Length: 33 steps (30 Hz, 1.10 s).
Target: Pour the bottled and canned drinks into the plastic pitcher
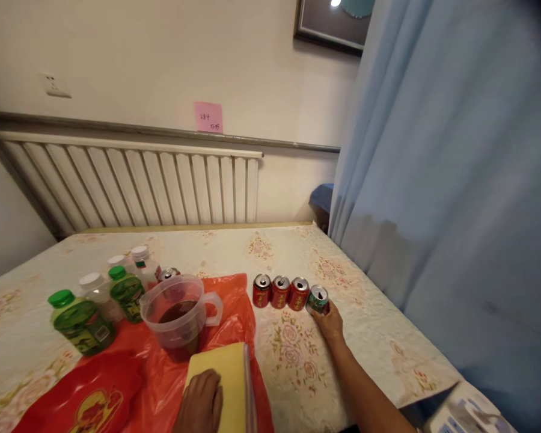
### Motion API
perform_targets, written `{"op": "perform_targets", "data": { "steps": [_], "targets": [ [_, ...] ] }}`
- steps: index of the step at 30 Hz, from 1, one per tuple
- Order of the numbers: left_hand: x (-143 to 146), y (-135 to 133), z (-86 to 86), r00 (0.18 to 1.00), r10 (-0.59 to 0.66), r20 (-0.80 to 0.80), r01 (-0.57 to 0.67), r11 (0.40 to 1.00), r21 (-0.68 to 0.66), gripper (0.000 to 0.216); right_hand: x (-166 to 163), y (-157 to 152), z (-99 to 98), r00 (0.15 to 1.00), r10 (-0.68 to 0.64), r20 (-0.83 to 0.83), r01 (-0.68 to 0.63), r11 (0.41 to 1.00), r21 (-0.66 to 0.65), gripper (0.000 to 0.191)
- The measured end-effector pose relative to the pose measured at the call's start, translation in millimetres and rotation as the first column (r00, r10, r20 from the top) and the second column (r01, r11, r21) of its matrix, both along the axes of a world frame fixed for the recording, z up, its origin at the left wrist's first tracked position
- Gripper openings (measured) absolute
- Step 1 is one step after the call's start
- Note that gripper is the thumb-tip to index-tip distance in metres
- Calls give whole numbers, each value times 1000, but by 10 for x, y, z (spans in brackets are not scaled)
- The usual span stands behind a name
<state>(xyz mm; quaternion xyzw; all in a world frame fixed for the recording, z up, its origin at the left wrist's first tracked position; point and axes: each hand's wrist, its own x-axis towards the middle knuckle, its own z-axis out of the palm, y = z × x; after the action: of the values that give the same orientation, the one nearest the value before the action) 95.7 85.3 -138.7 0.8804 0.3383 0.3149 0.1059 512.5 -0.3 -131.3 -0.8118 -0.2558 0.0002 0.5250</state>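
My right hand is closed around a green drink can, which stands on the tablecloth at the right end of a row of cans. Three red cans with opened tops stand to its left. My left hand lies on top of a stack of folded cloths, yellow uppermost, and grips nothing. Behind that hand, a clear plastic measuring jug with a handle holds dark brown liquid. The jug and the cloths rest on a red plastic sheet.
Green-capped bottles and white-capped clear bottles stand at the left, with another can behind the jug. A red plate lies front left. A radiator lines the back wall; a blue curtain hangs at the right.
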Motion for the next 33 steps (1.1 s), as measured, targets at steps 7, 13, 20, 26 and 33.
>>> {"op": "perform_targets", "data": {
  "steps": [7, 13, 20, 26, 33],
  "targets": [
    [-1, -13, 16, 1000, 18, -14, -17, 1000, 8, 20, -10, -4, -109, 1000, -3, -10, 3, 1000, 25, 63],
    [-4, -23, 18, 1000, 1, -28, -2, 1000, -18, 20, -26, 6, -111, 1000, -26, -6, 26, 1000, 9, 70],
    [-13, -27, 4, 999, 4, -39, -5, 999, -37, 21, -30, 10, -110, 999, -33, 26, 34, 999, -17, 71],
    [-16, -31, 27, 999, 4, -40, -6, 999, -33, 24, -39, 9, -105, 997, -47, 53, 49, 998, -30, 69],
    [-16, -49, 39, 999, -2, -33, 0, 998, -61, 22, -48, 3, -114, 997, -41, 72, 44, 998, -37, 69]
  ]
}}
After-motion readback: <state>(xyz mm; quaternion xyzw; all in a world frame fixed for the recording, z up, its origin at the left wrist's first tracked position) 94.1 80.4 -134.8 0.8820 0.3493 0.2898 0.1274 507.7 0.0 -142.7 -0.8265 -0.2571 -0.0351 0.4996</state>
